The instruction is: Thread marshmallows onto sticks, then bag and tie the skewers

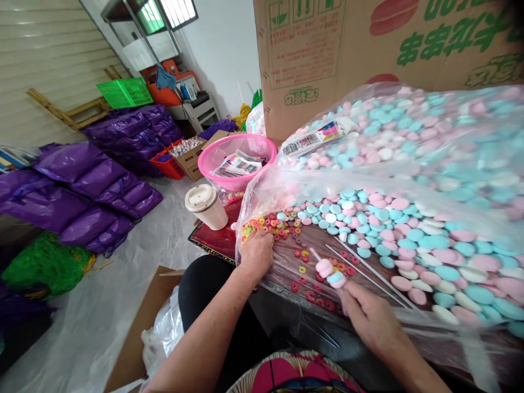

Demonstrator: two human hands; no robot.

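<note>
My right hand (366,308) is closed on a marshmallow skewer (329,273), a stick with pink, white and blue marshmallows; its bare pink tip points up and left. My left hand (257,254) is at the near edge of a pile of small ring-shaped candies (270,222) in yellow, orange and red. Its fingers are curled in among the rings, and whatever they pinch is hidden. Loose red rings (295,286) lie between the hands. Two white sticks (376,273) rest on the plastic sheet beyond my right hand, beside a large heap of pastel marshmallows (413,234).
Clear plastic (262,191) partly covers the heap, with a printed packet (313,139) on top. A lidded cup (207,207) and a pink basket (208,158) stand left. A large carton (303,60) rises behind. Below left is an open box (137,327); purple bundles (82,191) line the floor.
</note>
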